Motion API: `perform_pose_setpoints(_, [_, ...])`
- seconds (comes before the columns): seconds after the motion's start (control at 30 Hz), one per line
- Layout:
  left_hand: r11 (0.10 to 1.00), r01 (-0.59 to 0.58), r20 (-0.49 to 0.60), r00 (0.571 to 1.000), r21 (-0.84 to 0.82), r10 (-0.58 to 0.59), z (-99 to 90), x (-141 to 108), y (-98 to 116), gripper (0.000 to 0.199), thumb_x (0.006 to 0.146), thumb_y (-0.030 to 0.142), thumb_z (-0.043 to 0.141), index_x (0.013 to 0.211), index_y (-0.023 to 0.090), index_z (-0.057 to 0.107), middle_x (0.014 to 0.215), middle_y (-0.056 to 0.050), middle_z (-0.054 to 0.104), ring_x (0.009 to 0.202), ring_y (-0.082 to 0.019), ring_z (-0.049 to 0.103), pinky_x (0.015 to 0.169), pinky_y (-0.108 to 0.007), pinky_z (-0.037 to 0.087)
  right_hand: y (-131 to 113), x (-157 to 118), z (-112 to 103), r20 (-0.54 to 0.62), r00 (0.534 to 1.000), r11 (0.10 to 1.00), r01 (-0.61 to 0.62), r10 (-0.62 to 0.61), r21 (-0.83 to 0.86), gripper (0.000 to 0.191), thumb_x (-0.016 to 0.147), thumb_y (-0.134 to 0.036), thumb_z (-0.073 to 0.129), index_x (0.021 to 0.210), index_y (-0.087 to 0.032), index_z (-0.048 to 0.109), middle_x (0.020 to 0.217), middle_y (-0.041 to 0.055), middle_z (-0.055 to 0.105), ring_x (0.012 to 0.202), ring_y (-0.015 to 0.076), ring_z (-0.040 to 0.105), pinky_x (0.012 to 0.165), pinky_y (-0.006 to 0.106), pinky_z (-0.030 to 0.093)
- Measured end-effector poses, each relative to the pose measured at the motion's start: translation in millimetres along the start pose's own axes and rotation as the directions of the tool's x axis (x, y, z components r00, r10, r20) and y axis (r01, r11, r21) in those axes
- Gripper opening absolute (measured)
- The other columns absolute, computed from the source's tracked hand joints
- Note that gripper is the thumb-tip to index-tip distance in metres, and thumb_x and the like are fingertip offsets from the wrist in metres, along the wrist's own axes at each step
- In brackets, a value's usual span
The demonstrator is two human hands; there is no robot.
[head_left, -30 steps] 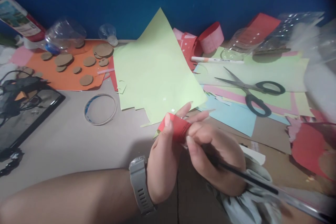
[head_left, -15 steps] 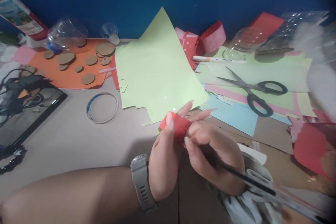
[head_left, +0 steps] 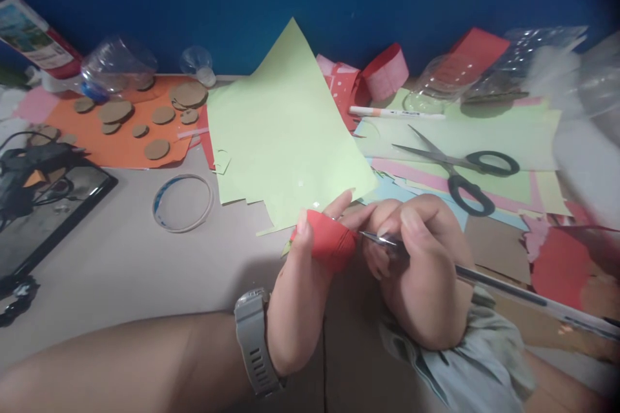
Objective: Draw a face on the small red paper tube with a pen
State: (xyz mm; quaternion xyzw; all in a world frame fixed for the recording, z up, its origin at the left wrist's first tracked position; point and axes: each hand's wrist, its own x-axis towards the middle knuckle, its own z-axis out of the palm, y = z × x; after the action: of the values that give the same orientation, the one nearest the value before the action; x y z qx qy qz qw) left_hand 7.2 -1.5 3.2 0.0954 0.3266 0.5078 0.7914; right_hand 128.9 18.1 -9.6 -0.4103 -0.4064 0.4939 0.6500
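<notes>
Left hand (head_left: 298,310): a folded red paper piece (head_left: 329,242) is pinched under the thumb, against the fingers behind it; two fingertips are extended beyond its far edge. The piece is curved over the fingers, and thin dark lines are seen near its right edge. A small green scrap (head_left: 286,248) is seen just left of the thumb. A grey watch (head_left: 256,342) is worn at the wrist.

Right hand (head_left: 426,277): a pen (head_left: 504,285) is gripped between thumb and fingers, its metal tip pointed at the right edge of the red piece; whether contact is made cannot be told. The barrel is extended to the right, past the hand.

Surroundings: a light green sheet (head_left: 285,135) is spread directly ahead of the left hand. A tape ring (head_left: 160,213) is laid to that hand's left; farther left and ahead, cardboard discs (head_left: 157,150) are scattered on an orange sheet (head_left: 116,153). Ahead of the right hand, scissors (head_left: 449,161) are placed with blades apart on layered paper, and a white marker (head_left: 397,112) is located beyond them.
</notes>
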Motion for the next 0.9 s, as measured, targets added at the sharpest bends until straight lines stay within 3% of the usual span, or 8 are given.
perform_pose_setpoints(0.2, [0.998,0.001,-0.050,0.999,0.059,0.002,1.8,0.4,0.6,0.072,0.118,0.079,0.064,0.161,0.024,0.082,0.156,-0.013,0.093,0.176,-0.044,0.062,0.153,-0.063,0.032,1.1,0.2,0.5,-0.018,1.000,1.000,-0.023,0.023,-0.012,0.038,0.122,-0.039,0.080,0.087,-0.028,0.070,0.064,-0.0062,0.059,0.050,0.0143,0.047,0.045,0.028,0.037])
perform_pose_setpoints(0.43, [0.996,0.044,-0.035,0.999,0.080,-0.041,6.2,0.7,3.5,0.085,0.115,0.082,0.063,0.180,0.027,0.067,0.169,-0.014,0.085,0.185,-0.047,0.050,0.155,-0.066,0.023,2.8,-2.7,-0.8,0.026,1.000,1.000,-0.016,0.016,0.000,0.038,0.123,-0.039,0.079,0.088,-0.027,0.069,0.074,-0.0047,0.059,0.054,0.0144,0.047,0.047,0.028,0.034])
perform_pose_setpoints(0.57, [0.996,0.063,-0.044,0.997,0.070,-0.060,7.0,-0.3,4.1,0.088,0.113,0.083,0.065,0.182,0.028,0.065,0.173,-0.014,0.082,0.183,-0.048,0.052,0.155,-0.068,0.024,3.4,-5.2,-1.6,0.044,0.999,1.000,0.007,-0.007,-0.001,0.037,0.124,-0.041,0.077,0.091,-0.027,0.070,0.076,-0.0037,0.064,0.054,0.0146,0.046,0.046,0.029,0.030])
perform_pose_setpoints(0.77, [0.998,0.069,-0.053,0.996,-0.009,-0.069,1.4,-1.9,1.2,0.083,0.112,0.079,0.073,0.174,0.024,0.073,0.166,-0.018,0.086,0.177,-0.050,0.059,0.153,-0.069,0.030,6.7,-8.1,-5.8,0.055,0.998,0.999,-0.033,0.034,-0.020,0.041,0.125,-0.050,0.076,0.091,-0.028,0.070,0.075,-0.0035,0.068,0.056,0.0166,0.047,0.053,0.031,0.040])
perform_pose_setpoints(0.9, [0.997,0.044,-0.017,0.999,-0.057,-0.045,-9.6,1.3,-4.9,0.074,0.115,0.073,0.072,0.167,0.021,0.078,0.167,-0.020,0.084,0.182,-0.052,0.053,0.156,-0.073,0.020,11.2,-9.8,-6.5,0.065,0.998,0.999,0.010,-0.007,-0.048,0.043,0.126,-0.050,0.073,0.089,-0.028,0.070,0.077,-0.0014,0.065,0.065,0.0204,0.059,0.058,0.032,0.049])
